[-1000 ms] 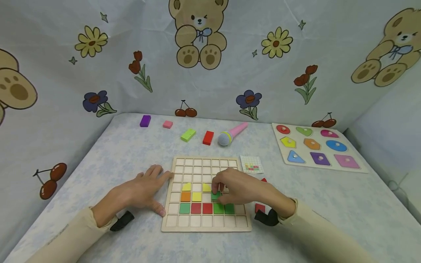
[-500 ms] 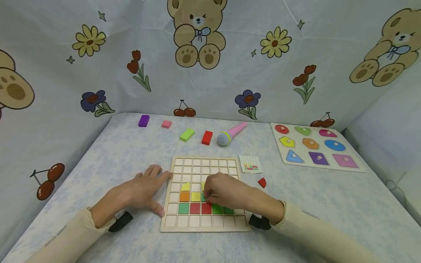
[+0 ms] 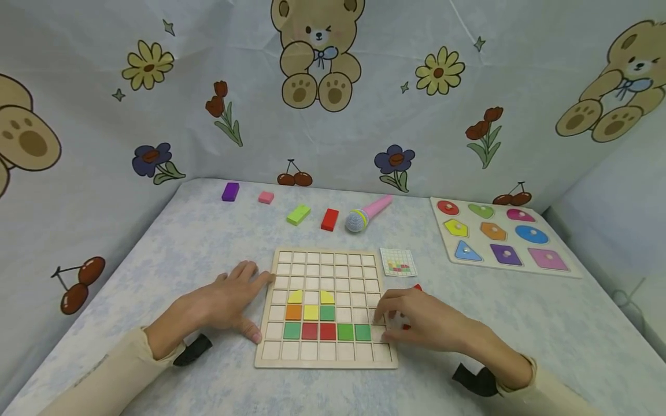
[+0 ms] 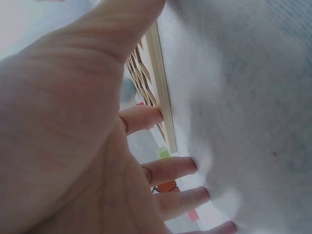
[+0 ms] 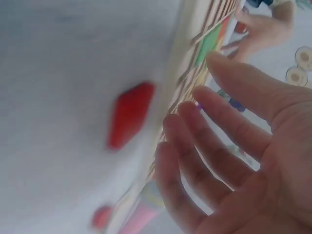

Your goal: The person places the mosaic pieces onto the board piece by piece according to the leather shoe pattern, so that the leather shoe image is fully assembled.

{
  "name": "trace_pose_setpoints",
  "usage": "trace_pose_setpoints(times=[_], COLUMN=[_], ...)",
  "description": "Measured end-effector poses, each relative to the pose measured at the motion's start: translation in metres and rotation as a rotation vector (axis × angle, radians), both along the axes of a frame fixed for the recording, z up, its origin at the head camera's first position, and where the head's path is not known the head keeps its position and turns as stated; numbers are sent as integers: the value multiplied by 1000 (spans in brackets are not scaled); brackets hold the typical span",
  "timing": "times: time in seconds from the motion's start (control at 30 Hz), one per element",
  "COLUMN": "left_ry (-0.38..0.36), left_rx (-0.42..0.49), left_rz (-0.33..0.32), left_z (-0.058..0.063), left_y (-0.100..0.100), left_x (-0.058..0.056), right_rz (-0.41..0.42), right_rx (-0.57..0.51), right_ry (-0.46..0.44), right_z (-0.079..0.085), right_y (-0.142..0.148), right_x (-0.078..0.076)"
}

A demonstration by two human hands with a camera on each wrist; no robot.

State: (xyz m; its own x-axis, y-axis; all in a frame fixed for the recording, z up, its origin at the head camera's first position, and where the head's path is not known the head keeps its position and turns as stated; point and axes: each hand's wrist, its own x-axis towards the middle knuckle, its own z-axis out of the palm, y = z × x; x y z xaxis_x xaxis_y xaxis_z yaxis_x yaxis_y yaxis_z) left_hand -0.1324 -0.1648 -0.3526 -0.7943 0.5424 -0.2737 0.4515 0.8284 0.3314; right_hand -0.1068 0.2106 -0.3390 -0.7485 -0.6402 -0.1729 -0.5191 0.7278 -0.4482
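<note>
A wooden grid board [image 3: 326, 364] lies on the table with flat coloured tiles in some of its cells. Among them are a green tile [image 3: 327, 313], an orange tile [image 3: 293, 312] and two yellow quarter-round pieces. My left hand [image 3: 221, 303] rests at the board's left edge, index finger and thumb touching it, fingers spread. Over the board's right edge hovers my right hand [image 3: 426, 320], its fingers loosely bent with nothing between them. In the right wrist view a red tile [image 5: 130, 116] lies on the table beside the board, near that hand, and a second red piece [image 5: 101, 217] lies farther off.
A small printed pattern card [image 3: 398, 263] lies beyond the board's right corner. Farther back are a toy microphone [image 3: 366, 214] and red, lime, pink and purple blocks. A shape puzzle board [image 3: 499, 237] sits at the back right, before a bear-print cloth.
My right hand set the green tile into a cell beside the yellow one, let go, and moved right to the board's edge. My left hand has stayed in place.
</note>
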Motion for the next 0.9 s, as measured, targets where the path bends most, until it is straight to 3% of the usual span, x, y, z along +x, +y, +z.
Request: trace_pose_setpoints(times=[0.2, 0.43, 0.67, 0.9], left_ry=[12, 26, 15, 4], left_rx=[-12, -9, -1, -11], left_rz=[1, -10, -13, -3], left_z=[-1, -1, 0, 0], left_y=[0, 1, 1, 3], left_x=[0, 1, 2, 3], right_rz=[-66, -65, -28, 33], right_rx=[8, 17, -32, -66], right_ry=[-1, 8, 44, 60], right_z=[-4, -11, -10, -4], right_y=[32, 45, 32, -5], right_x=[4, 3, -7, -21])
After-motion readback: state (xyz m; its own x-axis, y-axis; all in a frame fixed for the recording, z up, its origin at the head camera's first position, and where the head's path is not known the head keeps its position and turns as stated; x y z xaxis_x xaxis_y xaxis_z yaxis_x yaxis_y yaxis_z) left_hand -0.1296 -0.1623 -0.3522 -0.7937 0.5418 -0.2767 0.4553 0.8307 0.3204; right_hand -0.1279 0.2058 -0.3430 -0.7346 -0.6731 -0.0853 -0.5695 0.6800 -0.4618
